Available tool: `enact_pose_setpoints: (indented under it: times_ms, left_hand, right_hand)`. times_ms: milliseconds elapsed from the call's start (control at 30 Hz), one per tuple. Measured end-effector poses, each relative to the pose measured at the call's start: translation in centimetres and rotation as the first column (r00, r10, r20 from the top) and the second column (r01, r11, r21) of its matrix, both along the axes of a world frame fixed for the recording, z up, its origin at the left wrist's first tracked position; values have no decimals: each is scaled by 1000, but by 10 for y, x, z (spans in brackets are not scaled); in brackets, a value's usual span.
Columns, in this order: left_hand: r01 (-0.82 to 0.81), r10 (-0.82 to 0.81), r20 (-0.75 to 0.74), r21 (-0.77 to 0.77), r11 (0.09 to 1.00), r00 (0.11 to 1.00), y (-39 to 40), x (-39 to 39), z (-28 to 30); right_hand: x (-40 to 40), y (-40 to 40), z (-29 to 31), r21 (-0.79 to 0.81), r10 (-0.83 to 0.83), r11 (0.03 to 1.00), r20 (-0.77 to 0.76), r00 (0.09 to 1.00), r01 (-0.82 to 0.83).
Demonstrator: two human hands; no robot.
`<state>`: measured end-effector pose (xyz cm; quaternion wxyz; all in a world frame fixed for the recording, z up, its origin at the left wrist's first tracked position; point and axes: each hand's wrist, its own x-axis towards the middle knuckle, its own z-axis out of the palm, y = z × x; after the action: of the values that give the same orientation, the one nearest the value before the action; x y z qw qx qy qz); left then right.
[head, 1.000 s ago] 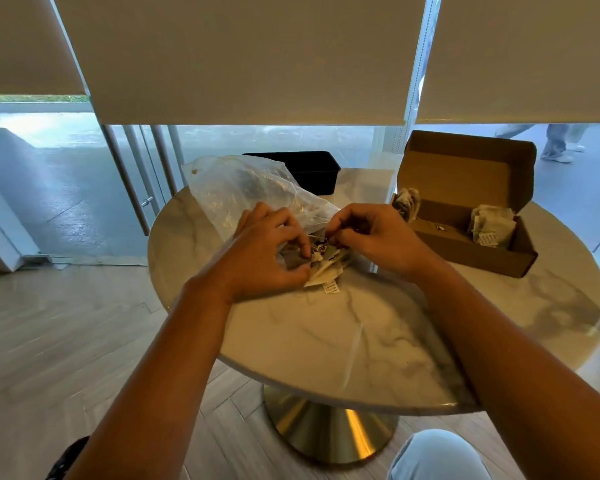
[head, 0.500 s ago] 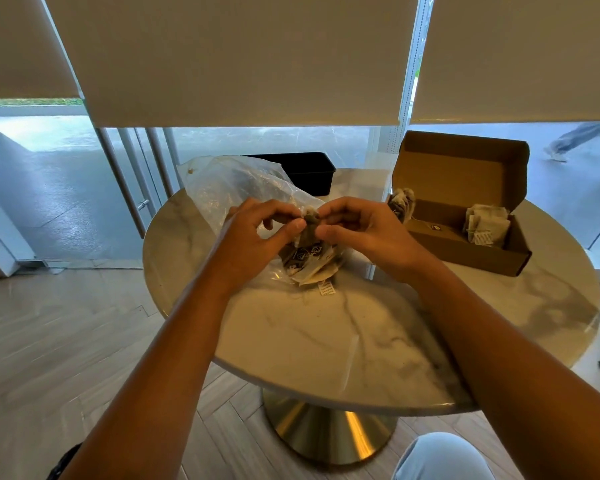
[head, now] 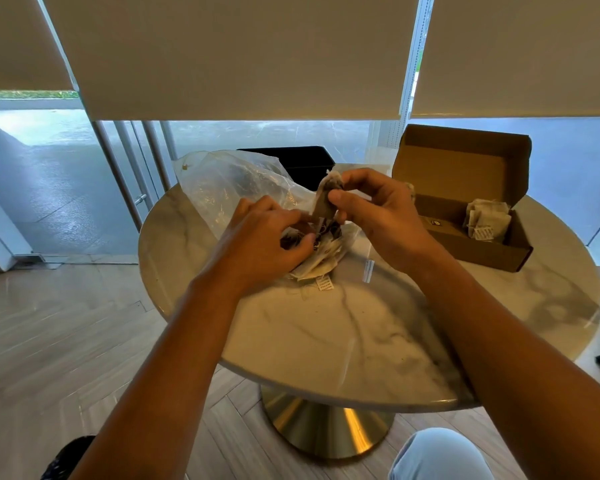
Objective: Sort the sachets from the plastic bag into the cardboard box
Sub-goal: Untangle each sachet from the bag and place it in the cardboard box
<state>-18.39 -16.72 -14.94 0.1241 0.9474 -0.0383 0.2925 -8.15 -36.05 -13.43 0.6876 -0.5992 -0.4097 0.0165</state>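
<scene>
Pinching one sachet [head: 326, 200] between the thumb and fingers of my right hand [head: 378, 216], I hold it lifted above the heap, its top end sticking up past my fingertips. My left hand [head: 260, 244] sits lower and just beside it, fingers curled down into the pile of sachets [head: 321, 254] at the mouth of the plastic bag [head: 229, 185]; it grips a dark clump of them, though exactly how many I cannot tell. My two hands are close together, nearly touching at the fingertips.

The plastic bag lies crumpled toward the far left edge of the round marble table [head: 326, 341], its open end spilling the loose sachets toward the middle. One small white paper tag [head: 324, 283] lies on the marble just in front of the pile, on the side nearest me.

The cardboard box [head: 465, 244] stands near the far right edge of the table, lid flipped up and back. Inside it, at the right end, a small stack of sachets [head: 487, 220] leans together; the left part of the box shows bare cardboard. Another sachet peeks out behind my right hand at the left end of the box, mostly hidden.

A black bin [head: 302, 161] stands beyond the far edge of the table, behind the bag.
</scene>
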Motion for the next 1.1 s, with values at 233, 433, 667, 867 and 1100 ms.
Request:
enact_pose_setpoints:
  times_ms: [233,433,667,867,1100]
  left_hand:
    - [139,-139,2,60,988,990,0,2,2]
    - [153,-152,-30,37,988,988,0,2,-2]
    - [66,-65,-14,110,992,998,-6,6,-1]
    - [95,-98,56,66,993,994,-9,8,0]
    - [198,-154,190,-240,950,970,-7,9,3]
  right_hand:
    - [1,1,3,78,-23,997,-76,997,29]
    - [2,3,2,72,-79,994,-82,993,85]
    - [2,4,1,54,-86,994,-86,993,91]
    - [3,4,-1,62,-143,987,-109,984,150]
    - [1,3,-1,-5,-238,971,-47,970,238]
